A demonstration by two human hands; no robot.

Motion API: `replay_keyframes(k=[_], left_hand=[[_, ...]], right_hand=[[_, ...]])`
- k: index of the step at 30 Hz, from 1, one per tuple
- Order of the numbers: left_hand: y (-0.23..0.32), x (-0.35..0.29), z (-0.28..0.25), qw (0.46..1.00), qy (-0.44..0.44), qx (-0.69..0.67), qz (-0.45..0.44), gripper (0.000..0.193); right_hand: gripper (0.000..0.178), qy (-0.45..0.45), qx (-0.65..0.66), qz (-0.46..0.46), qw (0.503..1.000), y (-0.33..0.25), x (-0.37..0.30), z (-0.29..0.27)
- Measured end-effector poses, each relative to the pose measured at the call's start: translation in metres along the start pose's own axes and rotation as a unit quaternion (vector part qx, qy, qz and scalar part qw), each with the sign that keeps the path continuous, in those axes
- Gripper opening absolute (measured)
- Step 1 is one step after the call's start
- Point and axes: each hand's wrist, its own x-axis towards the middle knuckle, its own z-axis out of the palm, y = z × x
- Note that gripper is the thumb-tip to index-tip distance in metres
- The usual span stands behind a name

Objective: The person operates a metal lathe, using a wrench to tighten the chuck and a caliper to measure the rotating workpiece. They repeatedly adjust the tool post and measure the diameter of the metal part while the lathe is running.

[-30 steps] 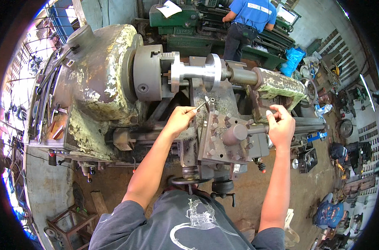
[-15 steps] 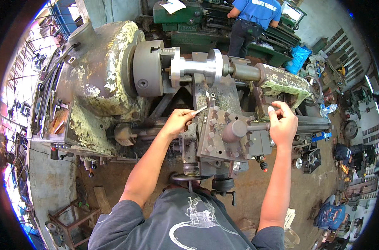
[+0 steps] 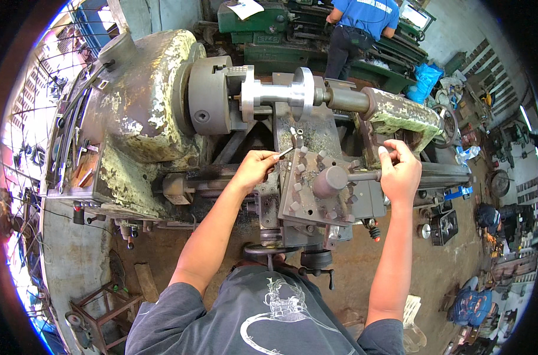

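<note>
The fingers of the left hand are closed in a narrow pinch on a thin metal tool bit, near the middle of the frame. The bit points up and to the right, and its tip is just beside the upper left corner of the tool post. The right hand, at the right of centre, is wrapped around the end of the tool post lever; the fingers curl over it and the thumb stands up. The lever goes left from this hand to a round hub on top of the square tool post, which carries many bolt heads along its edges.

Above the hands, in the upper middle, a shiny steel workpiece with two flanges sits in the grey chuck. On its right side the tailstock, with peeling green paint, presses against it. The worn headstock fills the upper left.

At the top of the frame, another person in a blue shirt stands at a green lathe, back turned.
</note>
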Motion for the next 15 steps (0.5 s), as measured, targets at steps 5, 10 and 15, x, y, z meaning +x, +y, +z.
replay_keyframes(k=[5, 10, 15], left_hand=[[0.004, 0.000, 0.004, 0.999, 0.040, 0.012, 0.008, 0.024], [-0.002, -0.003, 0.008, 0.997, 0.071, -0.027, -0.006, 0.023], [-0.006, -0.002, 0.004, 0.994, 0.048, -0.102, -0.015, 0.020]], right_hand=[[0.018, -0.012, 0.011, 0.019, 1.000, 0.000, 0.000, 0.000], [0.018, 0.001, 0.001, -0.005, 1.000, -0.001, 0.000, 0.000], [0.017, 0.000, 0.006, -0.005, 1.000, -0.001, 0.000, -0.001]])
